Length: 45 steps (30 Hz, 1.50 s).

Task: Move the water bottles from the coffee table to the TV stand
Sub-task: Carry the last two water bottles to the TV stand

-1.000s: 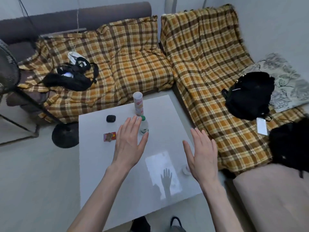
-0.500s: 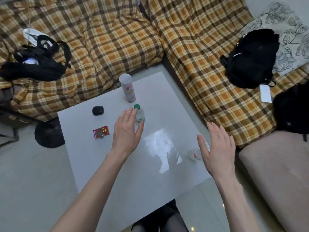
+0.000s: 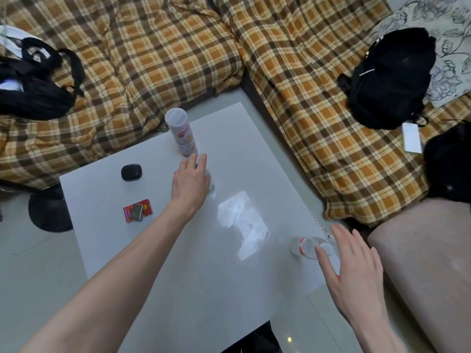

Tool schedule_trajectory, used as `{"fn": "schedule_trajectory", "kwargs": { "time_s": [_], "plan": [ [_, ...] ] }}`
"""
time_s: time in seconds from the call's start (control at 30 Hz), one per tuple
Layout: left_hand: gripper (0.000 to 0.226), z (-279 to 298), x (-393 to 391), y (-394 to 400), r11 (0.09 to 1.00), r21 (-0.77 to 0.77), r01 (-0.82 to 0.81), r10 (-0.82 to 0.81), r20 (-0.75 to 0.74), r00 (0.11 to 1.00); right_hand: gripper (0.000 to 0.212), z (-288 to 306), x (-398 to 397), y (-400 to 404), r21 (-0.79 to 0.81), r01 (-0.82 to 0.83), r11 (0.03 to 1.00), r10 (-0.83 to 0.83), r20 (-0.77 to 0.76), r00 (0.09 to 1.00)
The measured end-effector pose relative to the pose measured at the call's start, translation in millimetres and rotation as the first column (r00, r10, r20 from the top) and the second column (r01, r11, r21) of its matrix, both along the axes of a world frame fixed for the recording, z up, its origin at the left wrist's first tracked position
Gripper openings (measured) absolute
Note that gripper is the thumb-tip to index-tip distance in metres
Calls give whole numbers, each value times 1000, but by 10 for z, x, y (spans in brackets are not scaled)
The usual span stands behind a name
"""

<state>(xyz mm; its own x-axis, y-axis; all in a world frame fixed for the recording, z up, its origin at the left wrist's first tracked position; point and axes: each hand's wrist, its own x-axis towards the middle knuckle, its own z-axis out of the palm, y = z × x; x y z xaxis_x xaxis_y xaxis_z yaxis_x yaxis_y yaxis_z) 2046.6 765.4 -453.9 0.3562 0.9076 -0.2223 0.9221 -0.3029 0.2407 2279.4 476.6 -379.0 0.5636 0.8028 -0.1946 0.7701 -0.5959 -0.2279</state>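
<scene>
Standing upright on the coffee table (image 3: 158, 250) — both bottles (image 3: 304, 247), caps up.

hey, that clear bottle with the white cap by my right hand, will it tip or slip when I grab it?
The clear bottle stands upright near the coffee table edge, narrow and tall, so a sideways nudge could probably tip it. Its smooth plastic may be slightly slippery. It looks light, so the right hand likely needs only a modest grip.

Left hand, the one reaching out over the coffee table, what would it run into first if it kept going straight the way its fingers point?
Probably the green-capped water bottle under the left hand; whether they touch is unclear.
</scene>
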Motion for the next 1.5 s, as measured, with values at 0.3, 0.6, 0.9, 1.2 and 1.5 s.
{"fn": "schedule_trajectory", "kwargs": {
  "time_s": [0.3, 0.6, 0.9, 1.2, 1.5],
  "plan": [
    [14, -128, 9, 76, 992, -126, -28, 32, 29, 999, 67, -158, 45, 153, 3, -24, 1000, 24, -13, 1000],
    [16, 168, 126, -309, 998, -58, -36, 44, 149, 988, 61, -265, 216, 144, 35, -30, 999, 29, 23, 999],
    [19, 402, 420, -959, 991, -127, 31, -1, 231, 973, 73, -578, 440, 55, -139, -34, 990, 21, -95, 995],
    [17, 354, 531, -1380, 975, -183, 123, -85, 204, 975, 39, -977, 359, 87, -260, -45, 965, 4, -155, 988],
    [16, 500, 547, -1408, 979, -173, 105, -70, 198, 978, 20, -911, 350, 117, -152, 68, 986, -91, -156, 984]
  ]
}}
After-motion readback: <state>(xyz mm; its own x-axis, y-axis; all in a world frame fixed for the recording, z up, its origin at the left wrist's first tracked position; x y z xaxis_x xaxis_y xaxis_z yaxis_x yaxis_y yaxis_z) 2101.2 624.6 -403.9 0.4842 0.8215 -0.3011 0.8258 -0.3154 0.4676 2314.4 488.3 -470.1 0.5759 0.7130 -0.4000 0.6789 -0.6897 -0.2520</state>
